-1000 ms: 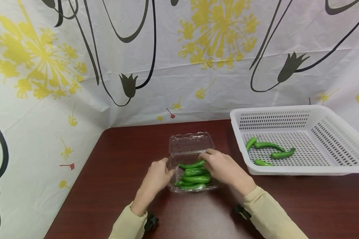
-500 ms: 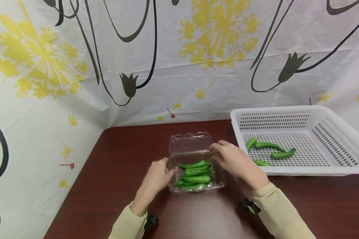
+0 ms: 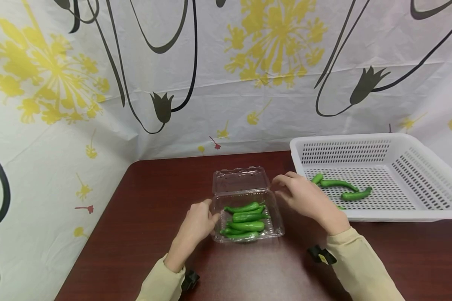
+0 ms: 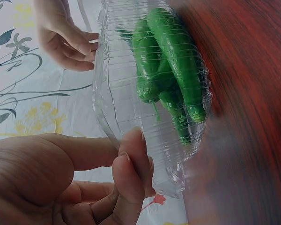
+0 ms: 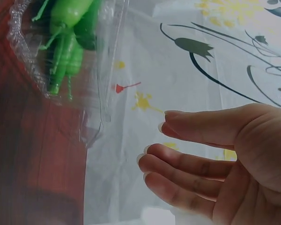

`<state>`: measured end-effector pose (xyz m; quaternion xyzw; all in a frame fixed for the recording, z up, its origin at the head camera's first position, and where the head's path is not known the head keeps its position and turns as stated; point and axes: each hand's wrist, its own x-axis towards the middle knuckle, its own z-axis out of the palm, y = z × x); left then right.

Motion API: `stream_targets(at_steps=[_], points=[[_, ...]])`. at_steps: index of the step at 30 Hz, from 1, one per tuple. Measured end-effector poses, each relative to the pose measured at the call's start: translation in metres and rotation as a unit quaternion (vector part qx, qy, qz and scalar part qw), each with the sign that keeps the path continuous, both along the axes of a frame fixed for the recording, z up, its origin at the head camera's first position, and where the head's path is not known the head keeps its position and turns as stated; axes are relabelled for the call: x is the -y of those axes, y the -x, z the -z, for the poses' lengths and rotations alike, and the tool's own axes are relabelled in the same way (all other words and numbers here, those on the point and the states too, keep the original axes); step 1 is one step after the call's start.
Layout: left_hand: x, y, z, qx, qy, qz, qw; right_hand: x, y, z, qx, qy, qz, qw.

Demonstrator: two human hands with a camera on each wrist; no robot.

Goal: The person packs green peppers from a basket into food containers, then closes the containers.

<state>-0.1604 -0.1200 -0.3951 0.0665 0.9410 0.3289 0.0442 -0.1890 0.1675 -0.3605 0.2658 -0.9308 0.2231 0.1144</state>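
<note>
A clear plastic clamshell box (image 3: 240, 182) sits on the table with its lid raised at the back. Several green chili peppers (image 3: 247, 226) lie inside it, roughly side by side. At the box's left side, my left hand (image 3: 196, 222) pinches the rim between thumb and fingers; the left wrist view shows the fingertips (image 4: 135, 140) on the plastic wall. My right hand (image 3: 305, 197) is held just right of the box, near the basket's left corner. Its fingers (image 5: 178, 161) are spread from the thumb with nothing between them in the right wrist view.
A white perforated basket (image 3: 380, 215) stands at the right, with several green chili peppers (image 3: 355, 195) in its left part. The dark red-brown table (image 3: 165, 184) meets a white patterned sheet (image 3: 218, 113) at the back and left.
My right hand has let go of a chili pepper inside the box and moved right, out past the box's edge. The left hand has stayed at the rim.
</note>
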Motion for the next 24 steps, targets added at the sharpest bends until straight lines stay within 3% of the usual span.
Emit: stream_targets(at_steps=[24], points=[[0.000,0.000,0.000,-0.007,0.005,0.002,1.0000,-0.022,0.000,-0.016,-0.012,0.039,-0.006,0.9992]])
